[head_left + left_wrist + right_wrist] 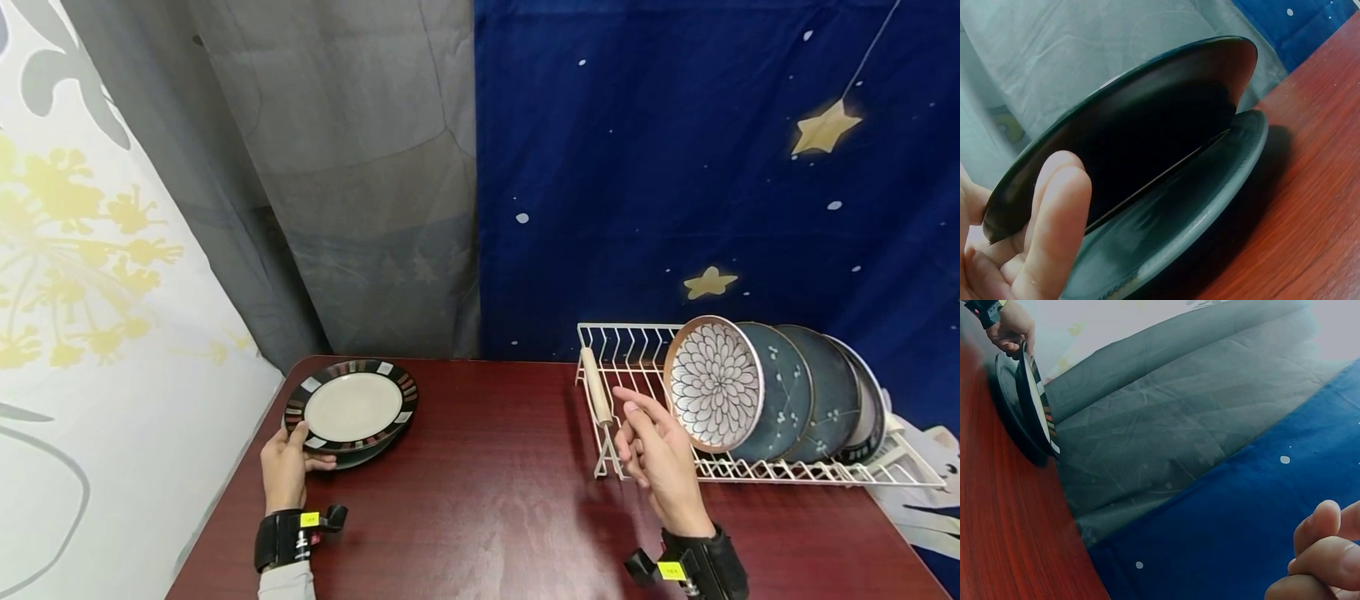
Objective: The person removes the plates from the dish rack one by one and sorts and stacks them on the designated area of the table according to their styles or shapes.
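My left hand (285, 471) pinches the near-left edge of a plate (354, 407) with a cream centre and a black, multicoloured patterned rim, thumb on top and fingers underneath. The left wrist view shows this plate's dark underside (1141, 137) tilted up on the hand's side over a dark green plate (1179, 231) that lies on the table. My right hand (663, 462) holds nothing; its fingers are loosely bent in front of the left end of a white wire dish rack (630, 333). In the right wrist view its fingers (1319, 550) show at the lower right.
Standing on edge in the rack are a petal-patterned dish (715, 385), blue floral plates (780, 392) and further dishes behind. A wooden handle (596, 387) spans the rack's left end. Grey and blue curtains (600, 208) hang behind the dark red table (480, 483).
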Action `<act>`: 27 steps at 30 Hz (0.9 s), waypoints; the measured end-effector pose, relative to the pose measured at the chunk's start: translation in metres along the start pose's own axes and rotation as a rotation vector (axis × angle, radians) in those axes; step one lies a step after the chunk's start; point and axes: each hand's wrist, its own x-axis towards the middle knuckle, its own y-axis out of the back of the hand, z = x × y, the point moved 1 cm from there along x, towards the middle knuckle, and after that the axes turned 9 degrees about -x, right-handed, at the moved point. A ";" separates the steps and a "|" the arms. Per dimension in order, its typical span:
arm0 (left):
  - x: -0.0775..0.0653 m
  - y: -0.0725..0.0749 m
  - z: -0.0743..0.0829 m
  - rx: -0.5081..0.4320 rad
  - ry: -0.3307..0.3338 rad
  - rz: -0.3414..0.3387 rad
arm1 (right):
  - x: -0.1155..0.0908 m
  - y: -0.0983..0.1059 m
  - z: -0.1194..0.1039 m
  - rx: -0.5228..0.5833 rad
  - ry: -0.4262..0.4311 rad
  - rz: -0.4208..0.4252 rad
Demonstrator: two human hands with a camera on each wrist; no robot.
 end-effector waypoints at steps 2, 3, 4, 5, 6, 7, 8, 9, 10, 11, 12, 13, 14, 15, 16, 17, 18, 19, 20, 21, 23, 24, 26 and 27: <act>0.000 0.002 0.000 0.002 0.001 -0.006 | 0.000 0.000 0.000 0.004 0.001 -0.002; 0.000 0.003 0.000 0.010 0.002 -0.009 | 0.000 0.000 0.001 0.005 -0.001 -0.002; 0.000 0.004 0.000 0.023 0.004 -0.013 | 0.000 0.001 0.001 0.008 -0.001 -0.003; 0.000 0.005 0.000 0.033 0.013 -0.013 | 0.000 0.001 0.001 0.011 -0.001 -0.005; -0.001 0.005 0.000 0.045 0.020 -0.021 | 0.000 0.001 0.001 0.014 0.000 -0.007; -0.001 0.006 0.001 0.060 0.029 -0.025 | 0.000 0.001 0.002 0.017 0.003 -0.010; -0.001 0.006 0.002 0.074 0.040 -0.029 | 0.000 0.001 0.002 0.017 0.001 -0.009; -0.002 0.007 0.003 0.087 0.051 -0.033 | 0.000 0.001 0.002 0.019 0.003 -0.010; -0.002 0.008 0.004 0.102 0.063 -0.035 | 0.000 0.001 0.002 0.021 0.005 -0.012; -0.001 0.008 0.005 0.114 0.076 -0.035 | 0.000 0.001 0.002 0.023 0.007 -0.014; -0.001 0.009 0.006 0.133 0.089 -0.033 | 0.001 0.001 0.002 0.023 0.008 -0.013; -0.001 0.010 0.007 0.162 0.100 -0.026 | 0.001 0.001 0.002 0.024 0.009 -0.013; 0.000 0.011 0.007 0.186 0.115 -0.021 | 0.001 0.001 0.002 0.023 0.009 -0.012; 0.000 0.013 0.008 0.217 0.128 -0.016 | 0.001 0.001 0.002 0.022 0.009 -0.009; 0.000 0.014 0.008 0.244 0.141 -0.014 | 0.001 0.001 0.002 0.020 0.010 -0.008; 0.000 0.016 0.008 0.268 0.152 -0.014 | 0.001 0.001 0.002 0.016 0.010 -0.006; 0.001 0.017 0.008 0.291 0.158 -0.014 | 0.001 0.001 0.003 0.011 0.008 -0.003; 0.001 0.019 0.007 0.313 0.163 -0.016 | 0.001 0.001 0.002 0.009 0.006 -0.002; 0.001 0.021 0.007 0.337 0.168 -0.018 | 0.001 0.001 0.002 0.007 0.004 -0.001; 0.000 0.022 0.007 0.373 0.163 -0.019 | 0.001 0.001 0.002 0.005 0.002 -0.001; 0.001 0.026 0.005 0.444 0.153 -0.017 | 0.001 0.001 0.002 0.004 -0.003 -0.001; 0.001 0.027 0.005 0.479 0.149 -0.014 | 0.001 0.001 0.002 0.007 -0.004 -0.003; 0.002 0.030 0.003 0.544 0.139 -0.014 | 0.001 0.001 0.002 0.013 -0.002 -0.007; 0.003 0.031 0.003 0.569 0.133 -0.016 | 0.001 0.001 0.002 0.014 0.001 -0.009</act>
